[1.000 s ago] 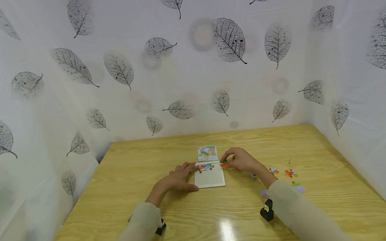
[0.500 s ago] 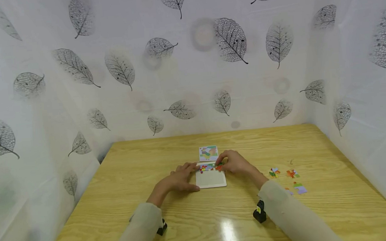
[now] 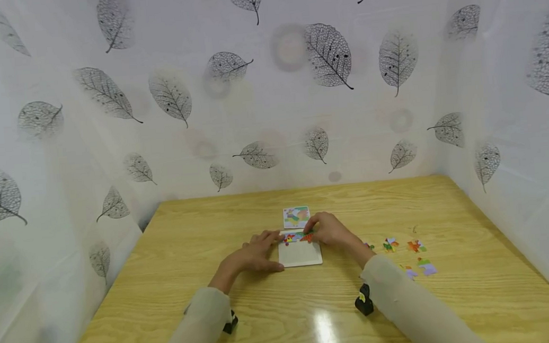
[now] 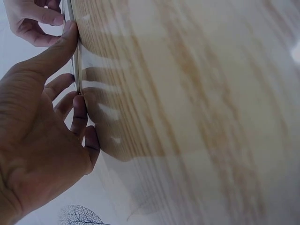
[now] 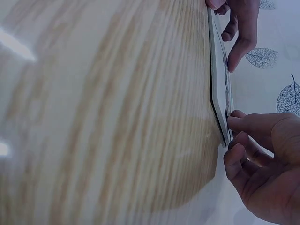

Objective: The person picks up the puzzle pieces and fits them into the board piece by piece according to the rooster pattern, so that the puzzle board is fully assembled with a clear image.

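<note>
A shallow white puzzle tray [image 3: 300,256] lies flat at the middle of the table, with joined colourful jigsaw pieces [image 3: 290,238] along its far edge. My left hand [image 3: 253,253] spans the tray's left side, thumb at the near corner and fingertips at the far one. At the far right of the tray, my right hand [image 3: 330,230] pinches a red-orange jigsaw piece [image 3: 306,238] beside the joined ones, partly hiding it. Seen edge-on in the right wrist view, the tray [image 5: 217,70] has that thumb and the fingers close at its corner.
Just beyond the tray lies a square picture card [image 3: 297,217]. Several loose jigsaw pieces [image 3: 426,266] are spread on the wooden table [image 3: 201,224] to the right, some partly behind the right forearm. A leaf-printed curtain [image 3: 270,113] surrounds the table's back and sides.
My right hand has brought the red-orange piece leftward from beside the tray into its far row, against the joined pieces. The left hand has stayed at the tray's left side.
</note>
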{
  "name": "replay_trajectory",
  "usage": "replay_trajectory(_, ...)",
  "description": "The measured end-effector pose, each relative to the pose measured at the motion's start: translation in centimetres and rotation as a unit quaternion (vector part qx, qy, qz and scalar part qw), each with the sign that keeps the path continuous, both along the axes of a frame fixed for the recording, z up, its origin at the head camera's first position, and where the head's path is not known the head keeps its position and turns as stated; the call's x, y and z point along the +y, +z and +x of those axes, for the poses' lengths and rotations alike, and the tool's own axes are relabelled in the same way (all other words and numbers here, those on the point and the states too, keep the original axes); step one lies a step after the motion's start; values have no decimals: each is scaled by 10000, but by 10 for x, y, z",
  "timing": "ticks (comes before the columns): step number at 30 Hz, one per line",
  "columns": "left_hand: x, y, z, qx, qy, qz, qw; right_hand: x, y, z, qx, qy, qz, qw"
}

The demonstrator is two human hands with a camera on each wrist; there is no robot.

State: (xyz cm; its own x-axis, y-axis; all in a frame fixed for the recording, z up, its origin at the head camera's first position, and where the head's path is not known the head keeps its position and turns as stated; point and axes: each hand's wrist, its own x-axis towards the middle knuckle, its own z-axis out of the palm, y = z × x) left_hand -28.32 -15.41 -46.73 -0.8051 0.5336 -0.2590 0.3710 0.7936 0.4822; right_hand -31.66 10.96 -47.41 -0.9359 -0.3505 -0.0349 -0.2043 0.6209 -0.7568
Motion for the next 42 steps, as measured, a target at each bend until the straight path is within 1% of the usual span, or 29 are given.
replay_trajectory(3, 0, -2, -1, 2, 17, 22, 10000, -2, -1, 0, -60, -66, -48, 9999)
replay_trajectory(8, 0, -3, -1, 23, 8, 6, 10000, -3, 0, 1, -32, -67, -52, 10000)
replay_trajectory(9, 1, -1, -1, 18, 7, 2, 10000, -3, 0, 1, -15, -61, -28, 10000)
replay_trajectory(20, 1, -1, 0, 20, 19, 11, 10000, -2, -3, 0, 10, -69, 71, 10000)
replay_trajectory(25, 1, -1, 1, -3, 8, 40, 10000, 1, -3, 0, 15, 13, 55, 10000)
replay_trajectory(31, 0, -2, -1, 33, -3, 19, 10000, 10, 2, 3, -109, 138, -19, 9998)
replay_trajectory(35, 1, -2, -1, 9, 16, -2, 10000, 22, 5, 6, -328, 318, -356, 9983)
replay_trajectory(38, 1, -1, -1, -26, 62, 25, 10000, 31, 6, 8, -544, 450, -694, 9951)
replay_trajectory(42, 2, 0, 0, -19, 66, 39, 10000, 45, 8, 12, -647, 597, -904, 9920)
